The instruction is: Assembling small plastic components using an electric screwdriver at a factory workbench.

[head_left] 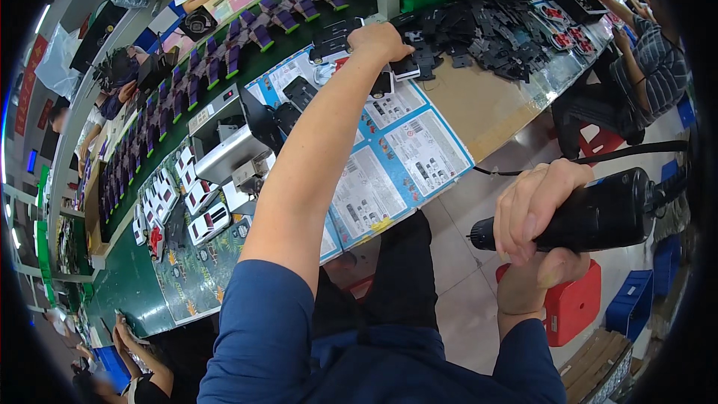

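My right hand (535, 213) is wrapped around a black electric screwdriver (598, 213), held out over the floor to the right of the table. The tool lies almost level, its tip toward the left. My left arm stretches across the table, and my left hand (380, 41) is at the far side among flat black plastic parts (407, 67). Its fingers point down and away, mostly hidden behind the back of the hand, so any grip cannot be made out. Under the forearm lie more black parts (301, 92) on a printed sheet (381, 157) with blue borders.
A heap of black plastic parts (486, 30) covers the right end of the table. A metal fixture (232, 153) and white toy car bodies (208, 222) stand left. Purple pieces (194, 90) line a green belt. Co-workers sit around; a red stool (572, 303) stands right.
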A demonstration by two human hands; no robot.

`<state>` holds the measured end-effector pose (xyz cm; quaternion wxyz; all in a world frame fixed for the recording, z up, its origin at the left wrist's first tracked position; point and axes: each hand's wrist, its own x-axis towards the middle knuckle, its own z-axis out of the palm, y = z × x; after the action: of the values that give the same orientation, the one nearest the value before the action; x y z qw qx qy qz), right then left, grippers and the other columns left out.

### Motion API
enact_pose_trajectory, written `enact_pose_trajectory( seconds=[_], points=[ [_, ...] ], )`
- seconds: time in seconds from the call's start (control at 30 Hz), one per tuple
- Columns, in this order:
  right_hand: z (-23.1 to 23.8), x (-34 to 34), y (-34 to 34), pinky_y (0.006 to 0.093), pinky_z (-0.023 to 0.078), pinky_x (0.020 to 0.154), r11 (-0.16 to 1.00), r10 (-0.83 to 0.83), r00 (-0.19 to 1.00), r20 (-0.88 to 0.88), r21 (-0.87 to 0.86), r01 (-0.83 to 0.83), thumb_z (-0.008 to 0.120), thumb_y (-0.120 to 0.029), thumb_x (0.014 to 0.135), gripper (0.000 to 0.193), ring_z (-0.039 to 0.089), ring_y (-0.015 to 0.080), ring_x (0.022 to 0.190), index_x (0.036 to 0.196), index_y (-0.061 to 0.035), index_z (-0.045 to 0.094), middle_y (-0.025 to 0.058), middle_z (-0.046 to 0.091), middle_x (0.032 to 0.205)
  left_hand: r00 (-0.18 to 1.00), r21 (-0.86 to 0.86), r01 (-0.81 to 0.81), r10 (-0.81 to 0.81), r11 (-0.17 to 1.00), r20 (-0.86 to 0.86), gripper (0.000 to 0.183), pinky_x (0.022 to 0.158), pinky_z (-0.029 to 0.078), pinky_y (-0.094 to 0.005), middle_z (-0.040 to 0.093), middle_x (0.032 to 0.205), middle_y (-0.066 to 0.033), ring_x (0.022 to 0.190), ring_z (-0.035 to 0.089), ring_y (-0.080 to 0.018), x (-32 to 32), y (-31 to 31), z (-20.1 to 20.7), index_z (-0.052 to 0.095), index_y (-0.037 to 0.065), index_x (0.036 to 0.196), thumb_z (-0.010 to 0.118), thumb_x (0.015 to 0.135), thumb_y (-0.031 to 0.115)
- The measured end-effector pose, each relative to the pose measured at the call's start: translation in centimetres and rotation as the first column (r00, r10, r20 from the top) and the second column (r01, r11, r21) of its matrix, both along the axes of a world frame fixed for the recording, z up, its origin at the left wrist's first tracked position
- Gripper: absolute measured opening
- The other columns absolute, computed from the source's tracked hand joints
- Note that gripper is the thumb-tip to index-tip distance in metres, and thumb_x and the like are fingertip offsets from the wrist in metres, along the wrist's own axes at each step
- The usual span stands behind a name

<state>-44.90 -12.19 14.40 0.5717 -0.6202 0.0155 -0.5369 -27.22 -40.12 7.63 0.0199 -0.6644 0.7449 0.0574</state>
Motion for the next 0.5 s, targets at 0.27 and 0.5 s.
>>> enact_pose_trajectory(
  seconds=[0.27, 0.5],
  points=[
    [0.6, -0.8, -0.3, 0.0307, 0.057, 0.059, 0.995, 0.071, 0.997, -0.019, -0.072, -0.072, 0.083, -0.013, 0.077, 0.041, 0.065, 0.0182, 0.059, 0.102, 0.0009, 0.054, 0.0100, 0.062, 0.072, 0.994, 0.002, -0.065, 0.064, 0.998, 0.091, 0.087, 0.082, 0.051, -0.0370, 0.071, 0.112, -0.0031, 0.104, 0.068, -0.0231, -0.4, -0.3, 0.1, 0.071, 0.015, 0.114, 0.062, 0.064, 0.086],
    [0.9, -1.0, 0.0, 0.0325, 0.058, 0.061, 0.994, 0.076, 0.996, -0.034, -0.072, -0.079, 0.083, -0.012, 0.077, 0.041, 0.065, 0.0184, 0.060, 0.103, 0.0011, 0.054, 0.0103, 0.062, 0.073, 0.981, 0.089, -0.160, 0.168, 0.983, -0.094, 0.088, 0.084, 0.051, -0.0384, 0.071, 0.113, -0.0078, 0.103, 0.068, -0.0251, -1.1, -0.4, -0.6, 0.071, 0.009, 0.112, 0.072, 0.060, 0.080]
  ],
)
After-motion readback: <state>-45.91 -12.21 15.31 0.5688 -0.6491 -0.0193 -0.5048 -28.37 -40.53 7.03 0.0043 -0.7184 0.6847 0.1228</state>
